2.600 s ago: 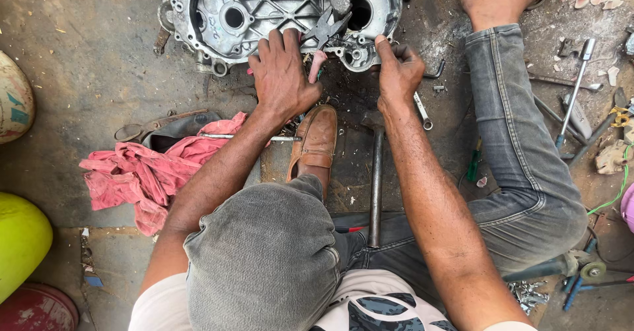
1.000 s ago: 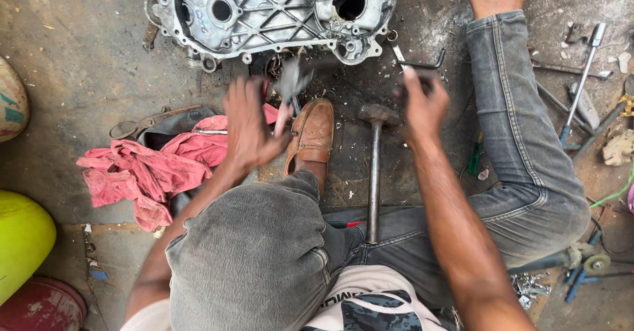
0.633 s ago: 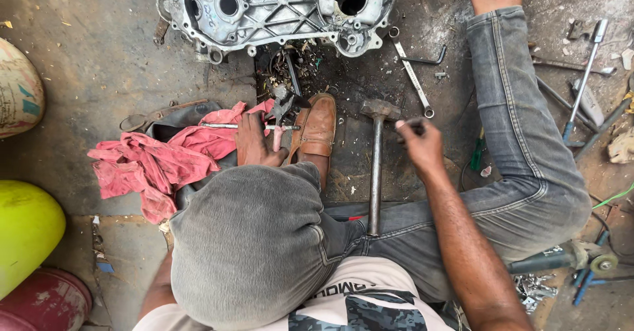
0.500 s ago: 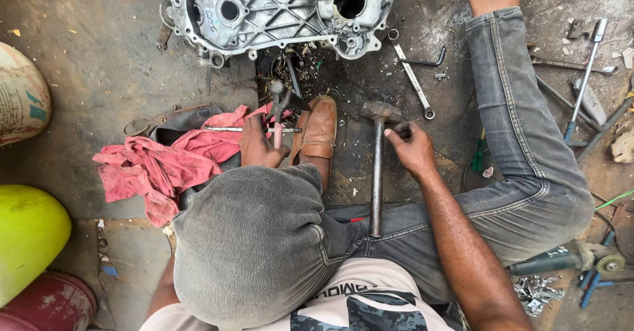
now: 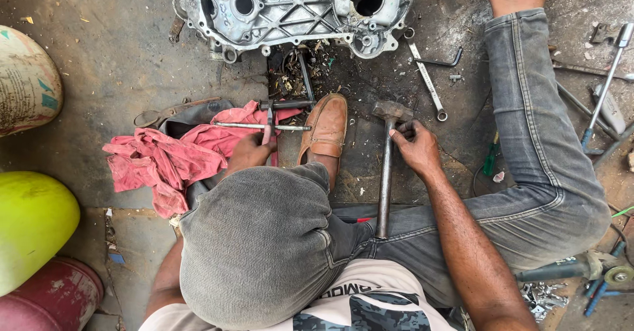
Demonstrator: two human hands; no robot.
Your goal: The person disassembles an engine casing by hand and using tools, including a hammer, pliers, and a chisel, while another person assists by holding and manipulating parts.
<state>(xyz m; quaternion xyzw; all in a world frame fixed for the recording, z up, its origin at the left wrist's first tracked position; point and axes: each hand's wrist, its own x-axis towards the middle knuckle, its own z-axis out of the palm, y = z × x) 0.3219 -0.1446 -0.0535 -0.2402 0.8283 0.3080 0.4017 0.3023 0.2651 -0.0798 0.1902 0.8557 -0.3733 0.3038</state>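
Observation:
My left hand (image 5: 247, 152) rests on the pink rag (image 5: 175, 156) and is closed around pliers (image 5: 267, 119) that point up toward the engine case. A thin metal rod (image 5: 261, 126) lies across the rag just above that hand. My right hand (image 5: 416, 147) grips the handle of a hammer (image 5: 385, 179) just below its head; the hammer lies on the floor beside my brown shoe (image 5: 327, 127). The silver engine case cover (image 5: 297, 4) lies open side up at the top, away from both hands.
A long spanner (image 5: 426, 73) and a bent hex key (image 5: 442, 60) lie below the case. More tools (image 5: 607, 67) lie at the right beyond my jeans leg. A sack (image 5: 26, 80), a yellow-green round object (image 5: 30, 232) and a red container (image 5: 53, 301) sit at the left.
Both hands have drawn back from the engine case. The left hand came down onto the rag with the pliers, and the right hand moved to the hammer and closed on its handle.

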